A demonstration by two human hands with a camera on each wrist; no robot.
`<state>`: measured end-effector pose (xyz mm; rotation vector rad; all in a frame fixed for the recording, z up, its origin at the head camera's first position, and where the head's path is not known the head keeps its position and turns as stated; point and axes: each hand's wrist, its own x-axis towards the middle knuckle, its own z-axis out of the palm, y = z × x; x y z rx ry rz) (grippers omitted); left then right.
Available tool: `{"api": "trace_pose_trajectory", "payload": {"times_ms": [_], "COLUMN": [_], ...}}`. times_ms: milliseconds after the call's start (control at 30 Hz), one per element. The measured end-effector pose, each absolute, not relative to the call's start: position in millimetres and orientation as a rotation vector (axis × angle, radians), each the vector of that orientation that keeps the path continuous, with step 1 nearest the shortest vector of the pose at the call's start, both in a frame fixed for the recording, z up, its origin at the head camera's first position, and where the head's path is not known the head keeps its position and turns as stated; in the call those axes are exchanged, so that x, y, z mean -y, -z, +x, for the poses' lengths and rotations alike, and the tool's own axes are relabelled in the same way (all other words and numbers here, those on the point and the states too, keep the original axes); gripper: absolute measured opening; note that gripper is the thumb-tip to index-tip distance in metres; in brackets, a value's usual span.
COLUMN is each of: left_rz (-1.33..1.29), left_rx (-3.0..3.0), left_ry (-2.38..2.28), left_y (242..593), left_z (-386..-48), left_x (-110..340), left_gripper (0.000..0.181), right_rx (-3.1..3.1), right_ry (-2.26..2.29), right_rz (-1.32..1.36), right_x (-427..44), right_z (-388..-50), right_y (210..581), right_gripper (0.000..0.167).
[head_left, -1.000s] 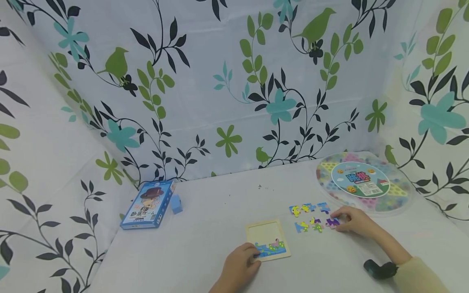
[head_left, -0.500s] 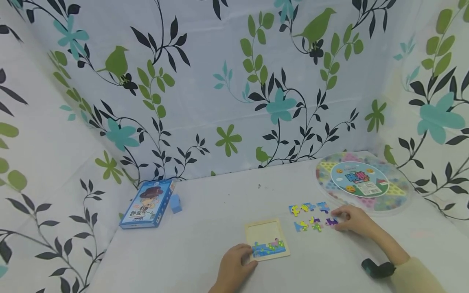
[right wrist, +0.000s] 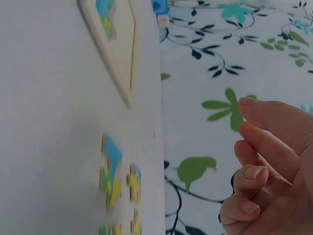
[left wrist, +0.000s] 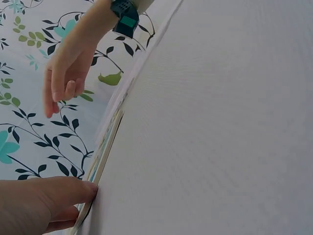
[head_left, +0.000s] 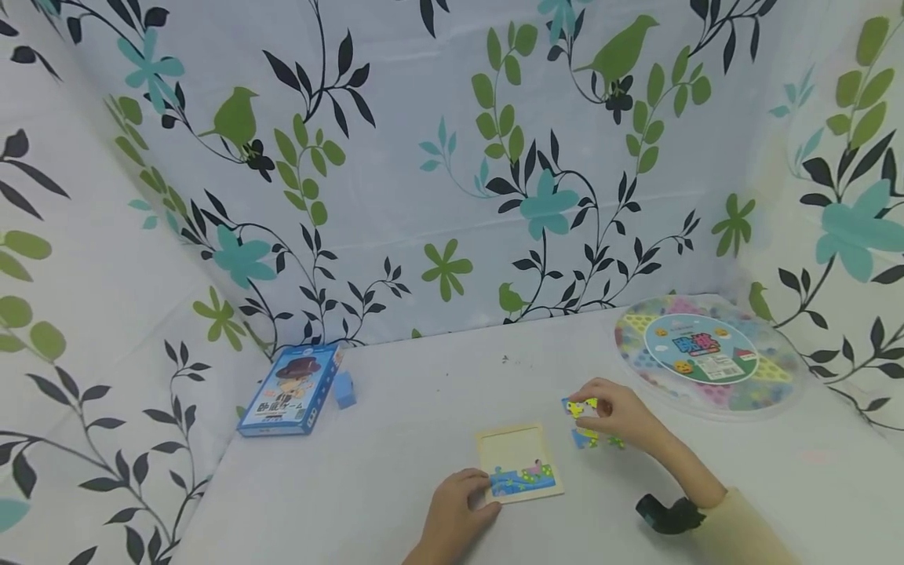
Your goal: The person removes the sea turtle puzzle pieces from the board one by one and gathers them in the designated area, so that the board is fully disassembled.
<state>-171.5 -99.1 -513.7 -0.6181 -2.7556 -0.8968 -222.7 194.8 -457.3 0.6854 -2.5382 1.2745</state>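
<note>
A square wooden puzzle board (head_left: pixel 512 446) lies on the table, with joined pieces (head_left: pixel 524 480) of blue, green and pink along its near side. My left hand (head_left: pixel 455 512) holds the board's left edge between thumb and fingers; the left wrist view shows that hand (left wrist: pixel 44 203) at the board's thin rim (left wrist: pixel 108 147). My right hand (head_left: pixel 621 416) hovers above the loose puzzle pieces (head_left: pixel 583 439) and hides some of them. In the right wrist view this hand (right wrist: pixel 274 171) has loosely bent fingers with nothing between them, apart from the pieces (right wrist: pixel 112 166) below.
At the back left lie a blue card game box (head_left: pixel 291 392) and a small blue block (head_left: pixel 344 390). A round, clear-edged game case (head_left: pixel 773 365) sits at the back right. Patterned cloth (head_left: pixel 395 157) hangs behind and beside the white table.
My right hand has left the purple piece at the right and moved left, over the yellow and blue pieces. My left hand has slid slightly outward to the board's edge. The head view has shifted a little.
</note>
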Motion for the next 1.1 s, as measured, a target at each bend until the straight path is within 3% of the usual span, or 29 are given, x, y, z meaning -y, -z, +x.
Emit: {"api": "trace_pose_trajectory", "payload": {"times_ms": [433, 1100], "left_rz": [-0.727, -0.803], "left_rx": [2.697, 2.640], "left_ry": [0.921, 0.986], "left_y": [515.9, 515.6], "left_z": [-170.7, -171.3], "left_x": [99.8, 102.4], "left_gripper": [0.026, 0.024], "right_rx": [2.508, 2.735], "right_ry": [-1.436, -1.333], "right_rz": [1.004, 1.000], "right_x": [-116.8, -92.1], "right_z": [-225.0, -211.3], "right_y": [482.6, 500.7], "right_gripper": [0.024, 0.033]}}
